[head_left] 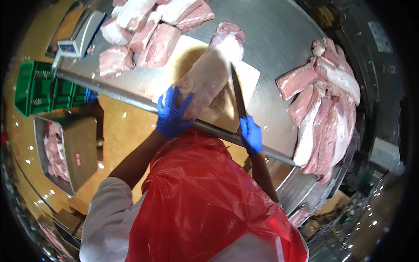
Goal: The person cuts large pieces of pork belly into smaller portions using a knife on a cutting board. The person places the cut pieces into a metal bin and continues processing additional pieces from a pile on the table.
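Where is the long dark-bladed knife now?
In the head view, the knife is right of centre, in the blue-gloved right hand, right of the long pale-pink slab of meat.

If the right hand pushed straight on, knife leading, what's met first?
The knife in the right hand would likely meet the long meat slab first, near its far end; whether they already touch is unclear.

no text is legible on the red label (pixel 78 159)

Knife (pixel 237 91) in right grip (pixel 252 135), beside meat (pixel 205 76)
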### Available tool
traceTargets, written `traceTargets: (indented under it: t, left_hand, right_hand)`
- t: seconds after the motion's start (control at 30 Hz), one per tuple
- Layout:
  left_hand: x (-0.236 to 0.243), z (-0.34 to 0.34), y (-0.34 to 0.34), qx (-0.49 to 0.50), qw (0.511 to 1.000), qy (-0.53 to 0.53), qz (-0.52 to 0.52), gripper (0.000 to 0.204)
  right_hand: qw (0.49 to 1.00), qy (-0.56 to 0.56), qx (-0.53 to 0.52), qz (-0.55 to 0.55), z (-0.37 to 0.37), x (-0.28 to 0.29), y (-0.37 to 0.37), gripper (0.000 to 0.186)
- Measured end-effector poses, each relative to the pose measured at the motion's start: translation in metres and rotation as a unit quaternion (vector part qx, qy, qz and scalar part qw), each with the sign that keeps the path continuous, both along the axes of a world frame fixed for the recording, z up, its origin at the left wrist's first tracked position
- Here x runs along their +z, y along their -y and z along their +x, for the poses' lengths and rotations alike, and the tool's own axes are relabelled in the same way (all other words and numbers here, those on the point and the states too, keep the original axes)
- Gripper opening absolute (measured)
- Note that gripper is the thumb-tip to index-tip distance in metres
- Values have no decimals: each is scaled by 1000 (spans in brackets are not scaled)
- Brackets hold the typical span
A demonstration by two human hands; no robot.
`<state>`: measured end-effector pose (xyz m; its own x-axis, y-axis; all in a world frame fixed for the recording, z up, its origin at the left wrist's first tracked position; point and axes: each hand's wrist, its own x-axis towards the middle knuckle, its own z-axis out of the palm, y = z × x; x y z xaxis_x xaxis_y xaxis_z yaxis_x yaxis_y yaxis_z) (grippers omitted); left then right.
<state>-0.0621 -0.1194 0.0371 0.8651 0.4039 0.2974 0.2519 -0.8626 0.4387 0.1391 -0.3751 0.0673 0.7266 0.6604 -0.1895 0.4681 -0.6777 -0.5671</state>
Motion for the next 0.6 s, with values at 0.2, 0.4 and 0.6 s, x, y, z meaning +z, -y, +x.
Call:
traceTargets:
  t: [0.2,0.4,0.6]
  left_hand:
    - [-14,-63,-34,119,968,-26,-221,93]
    - [-9,-8,-28,149,962,-37,-226,99]
    - [-12,9,14,355,884,-78,-294,62]
  right_hand:
    - [987,88,120,-55,-10,-18,-67,21]
    - [971,106,210,34,2,-31,-93,22]
    - [961,76,260,-45,15,-29,-93,19]
